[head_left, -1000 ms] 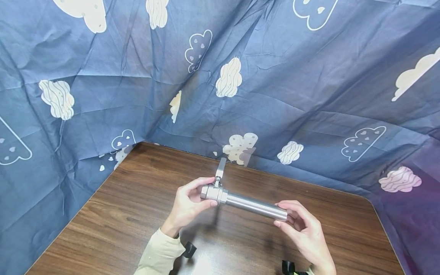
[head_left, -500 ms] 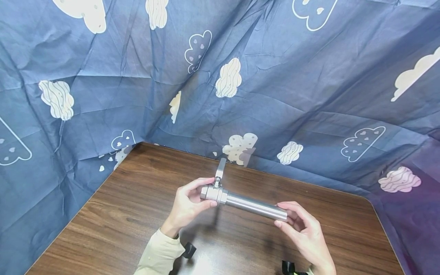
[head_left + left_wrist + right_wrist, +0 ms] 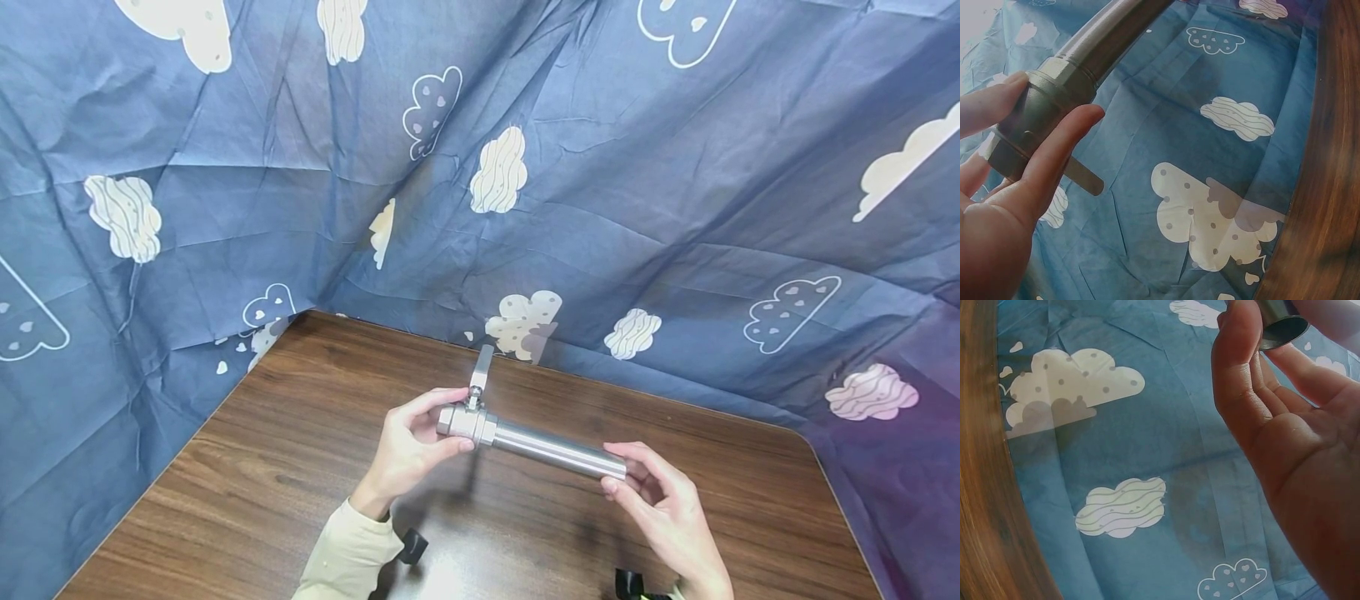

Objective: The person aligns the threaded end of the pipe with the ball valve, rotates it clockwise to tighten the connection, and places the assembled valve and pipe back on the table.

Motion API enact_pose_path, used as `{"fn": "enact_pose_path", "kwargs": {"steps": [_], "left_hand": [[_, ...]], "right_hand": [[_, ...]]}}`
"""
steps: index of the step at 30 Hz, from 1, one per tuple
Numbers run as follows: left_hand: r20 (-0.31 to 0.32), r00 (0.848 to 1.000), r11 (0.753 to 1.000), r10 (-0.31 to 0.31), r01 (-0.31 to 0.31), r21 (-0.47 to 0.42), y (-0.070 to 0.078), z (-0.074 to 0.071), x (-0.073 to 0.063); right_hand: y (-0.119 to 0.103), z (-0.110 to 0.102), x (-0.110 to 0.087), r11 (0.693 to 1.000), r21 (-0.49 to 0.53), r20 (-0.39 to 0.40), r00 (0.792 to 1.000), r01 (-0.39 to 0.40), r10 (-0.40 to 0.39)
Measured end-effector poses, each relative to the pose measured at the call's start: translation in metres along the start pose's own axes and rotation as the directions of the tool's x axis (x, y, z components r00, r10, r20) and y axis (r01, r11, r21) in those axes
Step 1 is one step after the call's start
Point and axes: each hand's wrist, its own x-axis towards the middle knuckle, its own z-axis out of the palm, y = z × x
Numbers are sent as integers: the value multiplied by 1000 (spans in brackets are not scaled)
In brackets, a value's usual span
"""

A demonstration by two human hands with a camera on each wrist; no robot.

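A silver ball valve (image 3: 467, 422) with a flat lever handle (image 3: 482, 367) pointing away is joined end to end with a smooth metal pipe (image 3: 555, 448). My left hand (image 3: 405, 454) grips the valve body between thumb and fingers. At the pipe's other end, my right hand (image 3: 663, 500) pinches the rim area with thumb and fingertips. Both pieces are held above the table, sloping slightly down to the right. In the left wrist view the valve (image 3: 1041, 119) meets the pipe (image 3: 1113, 37) at a hexagonal collar. The right wrist view shows the pipe's hollow open end (image 3: 1282, 331).
A brown wood-grain table (image 3: 247, 467) lies below the hands. Blue cloth (image 3: 600, 167) with cloud prints hangs behind it and along its sides. Black wrist straps with a dark block (image 3: 413, 546) sit at the wrists.
My right thumb and fingertips have shifted very slightly on the pipe's end. The left hand, the valve and the pipe stay where they were.
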Motion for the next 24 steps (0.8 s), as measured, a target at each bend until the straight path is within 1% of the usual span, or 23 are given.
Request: {"fn": "enact_pose_path", "kwargs": {"steps": [4,13,17,24], "left_hand": [[-15,999,999,-33,33,9,1,1,0],[13,1000,1000,16,-16,8,-3,-1,-1],[14,1000,1000,14,-14,9,-3,-1,-1],[16,1000,1000,21,-21,6,-3,-1,0]], "right_hand": [[0,0,0,1000,-14,4,1000,2,-1],[0,-1,0,998,-55,-16,1000,2,-3],[1,-1,0,998,-62,-19,1000,5,-6],[2,0,0,999,-18,-26,999,29,-30]]}}
